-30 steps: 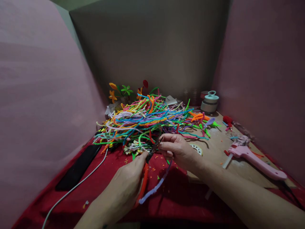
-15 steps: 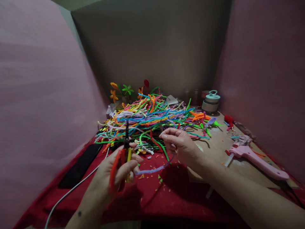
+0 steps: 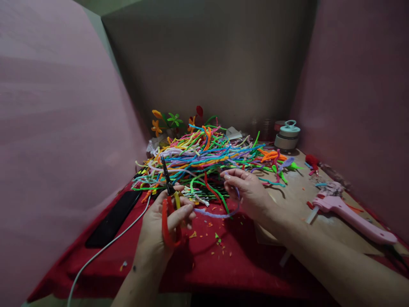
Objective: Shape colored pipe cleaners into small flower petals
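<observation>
Gripping red-handled pliers [image 3: 170, 189], L hand [image 3: 155, 230] curls L-front of pile [image 3: 198, 157], lilac stem's [image 3: 215, 215] end at its fingertips (pinch there unclear). Stem sags in front of pile. R hand [image 3: 249, 189], R-front of pile, pinches nr other end, fingers almost closed. Prob. best: plier nose clear, bend slowly w/o kinks.
</observation>
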### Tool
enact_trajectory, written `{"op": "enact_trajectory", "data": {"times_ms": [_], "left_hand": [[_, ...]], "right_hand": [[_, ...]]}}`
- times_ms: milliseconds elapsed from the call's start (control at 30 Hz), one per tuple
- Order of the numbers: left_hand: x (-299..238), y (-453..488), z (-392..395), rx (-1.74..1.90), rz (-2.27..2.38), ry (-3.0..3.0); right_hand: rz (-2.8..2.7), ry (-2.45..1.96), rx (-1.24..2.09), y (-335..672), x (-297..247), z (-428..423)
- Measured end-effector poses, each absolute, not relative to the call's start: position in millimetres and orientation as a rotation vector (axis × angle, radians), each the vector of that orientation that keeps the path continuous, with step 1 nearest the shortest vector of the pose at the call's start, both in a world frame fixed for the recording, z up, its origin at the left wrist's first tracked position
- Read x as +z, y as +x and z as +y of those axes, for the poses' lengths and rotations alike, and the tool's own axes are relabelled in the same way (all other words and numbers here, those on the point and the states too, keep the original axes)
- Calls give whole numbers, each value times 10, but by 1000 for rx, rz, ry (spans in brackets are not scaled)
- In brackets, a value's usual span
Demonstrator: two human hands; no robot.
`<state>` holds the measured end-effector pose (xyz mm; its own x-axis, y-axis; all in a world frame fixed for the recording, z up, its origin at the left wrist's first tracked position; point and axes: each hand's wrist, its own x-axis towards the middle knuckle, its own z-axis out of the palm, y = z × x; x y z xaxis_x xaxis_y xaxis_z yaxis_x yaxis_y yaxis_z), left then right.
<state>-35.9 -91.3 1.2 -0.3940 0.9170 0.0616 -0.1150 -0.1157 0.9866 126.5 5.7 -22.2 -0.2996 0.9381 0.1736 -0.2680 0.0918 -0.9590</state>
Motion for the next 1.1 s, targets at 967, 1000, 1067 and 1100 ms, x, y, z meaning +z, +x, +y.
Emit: {"op": "enact_trajectory", "data": {"times_ms": [967, 1000, 1067, 1100], "left_hand": [[32, -621, -1128, 867, 1497, 1740], [29, -599, -1123, 847, 1509, 1787], [25, -557, -1110, 828, 1521, 1861], [20, -541, -1103, 823, 1518, 1883]], "right_hand": [[-1363, -586, 1398, 1235, -87, -193], [-1368, -602, 1392, 1234, -92, -195], [-1393, -621, 1377, 1231, -107, -197], [-1408, -619, 1374, 1228, -116, -197]]}}
